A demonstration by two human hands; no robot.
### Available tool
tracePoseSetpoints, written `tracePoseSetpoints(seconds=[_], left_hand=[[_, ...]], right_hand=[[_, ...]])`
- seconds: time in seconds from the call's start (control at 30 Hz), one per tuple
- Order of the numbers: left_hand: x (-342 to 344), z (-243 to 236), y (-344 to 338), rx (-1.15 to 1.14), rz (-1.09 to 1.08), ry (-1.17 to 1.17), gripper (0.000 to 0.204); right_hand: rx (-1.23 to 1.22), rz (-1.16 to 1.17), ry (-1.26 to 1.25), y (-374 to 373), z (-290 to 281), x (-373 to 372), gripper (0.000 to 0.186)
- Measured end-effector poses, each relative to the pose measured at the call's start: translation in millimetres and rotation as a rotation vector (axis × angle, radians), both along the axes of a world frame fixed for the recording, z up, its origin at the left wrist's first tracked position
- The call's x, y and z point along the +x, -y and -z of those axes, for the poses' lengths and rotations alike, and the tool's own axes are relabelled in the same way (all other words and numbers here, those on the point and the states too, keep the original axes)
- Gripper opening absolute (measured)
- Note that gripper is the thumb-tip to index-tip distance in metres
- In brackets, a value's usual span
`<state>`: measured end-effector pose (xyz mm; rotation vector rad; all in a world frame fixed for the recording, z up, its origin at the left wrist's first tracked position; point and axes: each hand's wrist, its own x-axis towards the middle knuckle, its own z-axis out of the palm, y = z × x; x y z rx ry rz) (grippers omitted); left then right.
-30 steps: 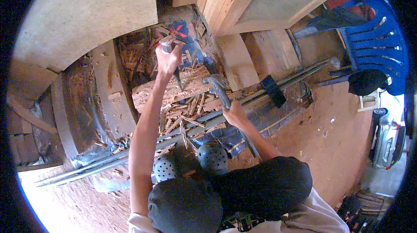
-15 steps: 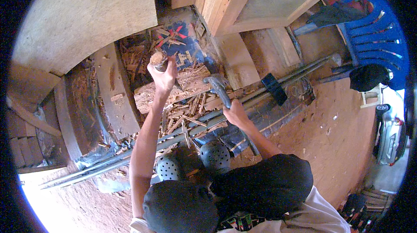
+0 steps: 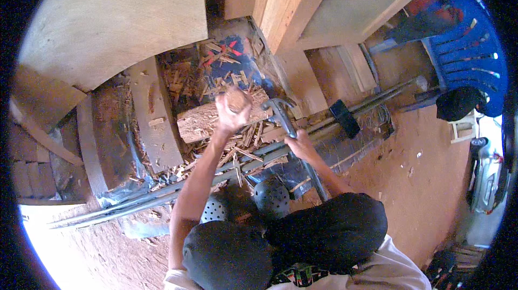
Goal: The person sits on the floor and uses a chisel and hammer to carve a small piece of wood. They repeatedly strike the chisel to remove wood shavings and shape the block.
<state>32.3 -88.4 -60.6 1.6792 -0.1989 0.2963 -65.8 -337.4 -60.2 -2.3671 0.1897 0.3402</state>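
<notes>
My left hand (image 3: pixel 232 114) is closed, blurred by motion, around what looks like a chisel (image 3: pixel 237 100). Its round wooden end faces up and its blade is hidden. Beneath that hand lies a rough, splintered wood block (image 3: pixel 199 122). To the right, my right hand (image 3: pixel 303 145) is wrapped round the handle of a dark claw hammer (image 3: pixel 286 120), whose head is just right of the block, apart from the chisel. Broken wood chips (image 3: pixel 253 137) are strewn in front of the block and behind it, partly over a blue sheet with red marks (image 3: pixel 232 55).
Two grey perforated clogs (image 3: pixel 271 197) are on my feet near long metal pipes (image 3: pixel 178 195). A dark flat object (image 3: pixel 344 118) rests on the pipes. Planks (image 3: pixel 154 117) stand left, a pale panel (image 3: pixel 113 14) and wooden frame (image 3: pixel 294 4) behind, a blue chair (image 3: pixel 467 47) far right.
My left hand has come down and to the right with the chisel, now over the wood block. The hammer has shifted slightly right and down in the picture as the whole view moved.
</notes>
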Motion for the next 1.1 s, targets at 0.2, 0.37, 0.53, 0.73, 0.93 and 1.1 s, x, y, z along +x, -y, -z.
tracePoseSetpoints(seconds=[0.2,0.37,0.53,0.73,0.93,1.1], left_hand=[[-16.2,-2.0,8.3,0.282,-0.076,0.069,0.021],[-18.4,-28.3,9.1,0.264,0.016,0.113,0.018],[-15.3,-44.3,5.7,0.215,0.179,-0.093,0.033],[-12.1,-31.5,9.9,0.009,-0.003,0.159,0.026],[22.4,-19.6,-6.9,-0.366,-0.048,-0.229,0.048],[33.2,-54.0,-32.3,-0.826,-0.227,-0.179,0.012]], right_hand=[[-0.091,0.108,0.018,-0.8,-94.0,-7.4,0.034],[0.319,0.061,0.410,-18.4,-247.3,-11.6,0.014],[0.133,-0.052,0.734,-53.9,-259.4,-0.4,0.009],[-0.117,-0.269,0.160,-29.7,-210.7,-5.0,0.025],[-0.057,-0.090,0.148,-24.1,-144.7,0.1,0.026],[-0.083,-0.034,-0.001,-38.2,-53.2,29.5,0.026]])
